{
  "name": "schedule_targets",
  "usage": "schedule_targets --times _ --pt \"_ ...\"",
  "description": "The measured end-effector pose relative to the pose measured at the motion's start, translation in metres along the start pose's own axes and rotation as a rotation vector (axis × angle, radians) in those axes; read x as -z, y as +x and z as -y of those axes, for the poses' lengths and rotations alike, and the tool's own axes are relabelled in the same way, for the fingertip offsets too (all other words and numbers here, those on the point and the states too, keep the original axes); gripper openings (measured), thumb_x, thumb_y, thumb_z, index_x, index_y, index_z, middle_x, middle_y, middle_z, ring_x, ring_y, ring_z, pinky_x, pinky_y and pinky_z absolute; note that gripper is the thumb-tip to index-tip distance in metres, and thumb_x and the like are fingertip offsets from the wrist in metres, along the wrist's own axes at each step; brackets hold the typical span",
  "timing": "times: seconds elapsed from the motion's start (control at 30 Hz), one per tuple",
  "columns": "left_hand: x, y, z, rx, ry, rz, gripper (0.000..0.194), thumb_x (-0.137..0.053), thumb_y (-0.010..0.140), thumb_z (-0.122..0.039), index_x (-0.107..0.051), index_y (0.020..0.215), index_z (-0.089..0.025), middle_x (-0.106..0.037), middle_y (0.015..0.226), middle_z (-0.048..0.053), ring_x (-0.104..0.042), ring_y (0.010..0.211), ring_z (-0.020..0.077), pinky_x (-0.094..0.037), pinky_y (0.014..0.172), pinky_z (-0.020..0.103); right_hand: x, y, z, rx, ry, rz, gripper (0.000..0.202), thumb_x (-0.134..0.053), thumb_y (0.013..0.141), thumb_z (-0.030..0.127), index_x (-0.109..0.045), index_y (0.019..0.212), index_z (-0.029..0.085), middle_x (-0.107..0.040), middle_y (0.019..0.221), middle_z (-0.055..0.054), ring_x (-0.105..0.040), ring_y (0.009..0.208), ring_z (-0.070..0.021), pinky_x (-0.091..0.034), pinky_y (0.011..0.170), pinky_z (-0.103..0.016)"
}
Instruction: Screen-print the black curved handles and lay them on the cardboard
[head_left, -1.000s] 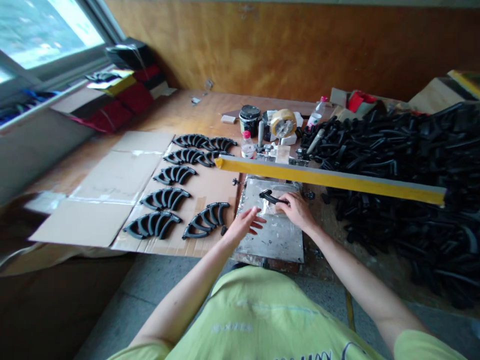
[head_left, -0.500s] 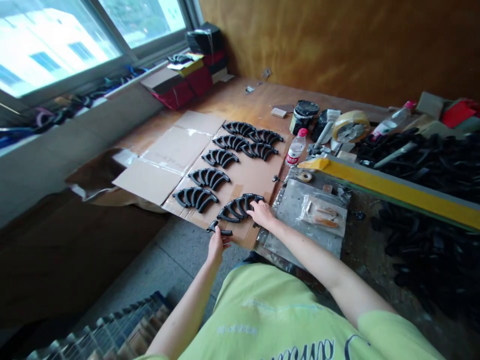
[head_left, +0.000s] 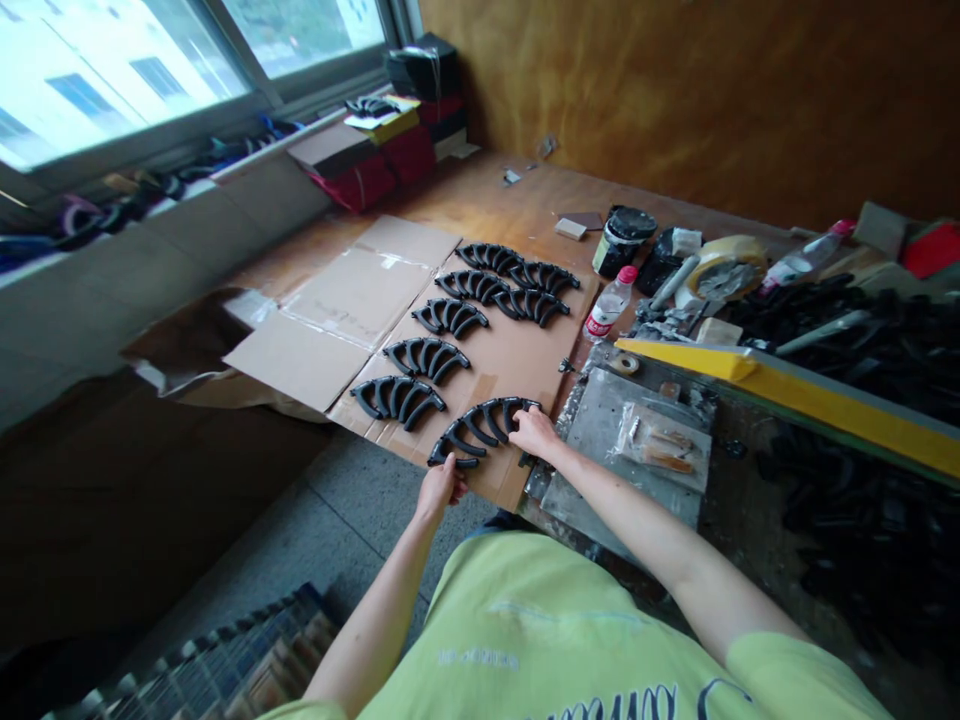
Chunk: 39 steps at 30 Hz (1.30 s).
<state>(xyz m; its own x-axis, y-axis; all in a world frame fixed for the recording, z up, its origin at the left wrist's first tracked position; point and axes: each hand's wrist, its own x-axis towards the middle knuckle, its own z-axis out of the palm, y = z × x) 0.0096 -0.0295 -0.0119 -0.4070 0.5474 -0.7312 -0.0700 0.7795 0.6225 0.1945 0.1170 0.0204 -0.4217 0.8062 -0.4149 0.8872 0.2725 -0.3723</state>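
Black and faintly glossy, a fan-shaped row of slim curved pieces point(head_left: 480, 434) lay at the near edge of a flat sheet of tan cardboard point(head_left: 517, 350) on the brown wooden desk point(head_left: 517, 215). Its pieces stood side by side, their upper ends meeting along a lumpy, knuckled arc, their lower ends bending away as smooth, rounded bars with strips of tan showing between them. Pale light caught along their tops. The row slanted, its left end nearer the person than its right.

The left hand point(head_left: 441, 488) was closed on the left end of the row, thumb above and the other fingers curled below, by the cardboard's edge. The right hand point(head_left: 535, 434) had its fingers bent against the right end; whether it gripped a piece or merely pressed on it could not be told.

Seven similar black fans point(head_left: 396, 392) lay beyond and to the left on the same sheet. To the right were a scuffed grey flat plate point(head_left: 581, 430) and, farther back, a clear plastic bottle with a pink cap point(head_left: 609, 303), standing upright near the cardboard's far right corner.
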Motion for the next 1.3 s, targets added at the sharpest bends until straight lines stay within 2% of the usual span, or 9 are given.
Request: schedule_targets --times 0.13,0.3,0.5,0.6,0.73,0.9,0.97,1.1,1.3 --pt "-0.006 0.001 -0.013 0.028 -0.02 0.036 0.051 -0.046 0.082 -0.061 -0.061 0.067 -0.014 -0.066 0.057 0.011 -0.056 0.044 0.0164 -0.043 0.044 0.026 -0.001 -0.001 0.004 0.031 0.028 0.007 0.042 -0.059 0.083 0.034 -0.062 0.123 0.022 -0.059 0.117 -0.013 -0.063 0.104 -0.0231 -0.047 0.091 -0.031" --pt "-0.01 0.001 -0.025 0.059 -0.085 0.058 0.051 -0.045 0.083 -0.059 -0.062 0.07 -0.013 -0.065 0.058 0.01 -0.055 0.044 0.0141 -0.044 0.047 0.026 0.007 -0.008 0.019 -0.026 -0.124 -0.018 0.044 -0.06 0.085 0.051 -0.062 0.115 0.019 -0.056 0.116 -0.016 -0.061 0.102 -0.0275 -0.049 0.083 -0.038" --pt "-0.007 0.0 -0.026 0.081 -0.086 0.102 0.055 -0.046 0.081 -0.066 -0.06 0.072 -0.013 -0.063 0.056 0.006 -0.054 0.043 0.0126 -0.042 0.045 0.024 0.014 -0.011 0.04 0.093 -0.22 -0.135 0.04 -0.065 0.083 0.047 -0.059 0.112 0.02 -0.052 0.121 -0.018 -0.049 0.112 -0.033 -0.051 0.077 -0.042" --pt "-0.006 0.002 -0.024 0.075 -0.08 0.106 0.055 -0.045 0.082 -0.065 -0.06 0.073 -0.013 -0.063 0.056 0.007 -0.055 0.044 0.013 -0.042 0.045 0.024 0.006 -0.013 0.048 0.116 -0.137 -0.09 0.049 -0.068 0.08 0.048 -0.055 0.121 0.025 -0.048 0.128 -0.017 -0.044 0.118 -0.0345 -0.052 0.078 -0.045" --pt "-0.004 0.003 -0.024 0.082 -0.08 0.129 0.057 -0.045 0.081 -0.067 -0.061 0.073 -0.013 -0.064 0.056 0.007 -0.055 0.044 0.0137 -0.042 0.044 0.025 -0.01 -0.014 0.056 0.076 -0.09 -0.076 0.058 -0.071 0.077 0.047 -0.051 0.129 0.029 -0.038 0.141 -0.018 -0.036 0.128 -0.038 -0.045 0.09 -0.057" --pt "-0.005 0.004 -0.023 0.085 -0.101 0.128 0.057 -0.048 0.078 -0.069 -0.061 0.072 -0.013 -0.064 0.056 0.008 -0.056 0.045 0.0143 -0.044 0.044 0.026 -0.014 -0.011 0.064 0.088 -0.093 -0.069 0.041 -0.067 0.079 0.042 -0.061 0.117 0.028 -0.029 0.152 -0.011 -0.036 0.126 -0.0389 -0.04 0.093 -0.062" --pt "-0.006 0.007 -0.022 0.1 -0.125 0.121 0.057 -0.048 0.078 -0.067 -0.062 0.074 -0.012 -0.064 0.057 0.007 -0.056 0.045 0.0141 -0.044 0.044 0.026 -0.012 -0.008 0.067 0.083 -0.112 -0.051 0.037 -0.065 0.08 0.042 -0.064 0.112 0.025 -0.034 0.15 -0.01 -0.038 0.123 -0.0391 -0.04 0.093 -0.062" --pt "-0.007 0.012 -0.015 0.127 -0.171 0.115 0.056 -0.05 0.077 -0.065 -0.063 0.076 -0.011 -0.066 0.059 0.008 -0.057 0.045 0.0139 -0.045 0.045 0.026 -0.011 -0.002 0.07 0.075 -0.133 -0.03 0.04 -0.065 0.079 0.046 -0.066 0.11 0.021 -0.052 0.129 -0.012 -0.041 0.118 -0.0389 -0.04 0.091 -0.06" --pt "-0.016 0.016 -0.017 0.144 -0.238 0.089 0.054 -0.053 0.075 -0.063 -0.064 0.077 -0.01 -0.068 0.064 0.011 -0.057 0.044 0.0139 -0.047 0.046 0.028 -0.009 0.006 0.058 0.184 -0.169 -0.105 0.043 -0.063 0.078 0.051 -0.066 0.109 0.021 -0.058 0.118 -0.012 -0.041 0.117 -0.0369 -0.034 0.097 -0.057"
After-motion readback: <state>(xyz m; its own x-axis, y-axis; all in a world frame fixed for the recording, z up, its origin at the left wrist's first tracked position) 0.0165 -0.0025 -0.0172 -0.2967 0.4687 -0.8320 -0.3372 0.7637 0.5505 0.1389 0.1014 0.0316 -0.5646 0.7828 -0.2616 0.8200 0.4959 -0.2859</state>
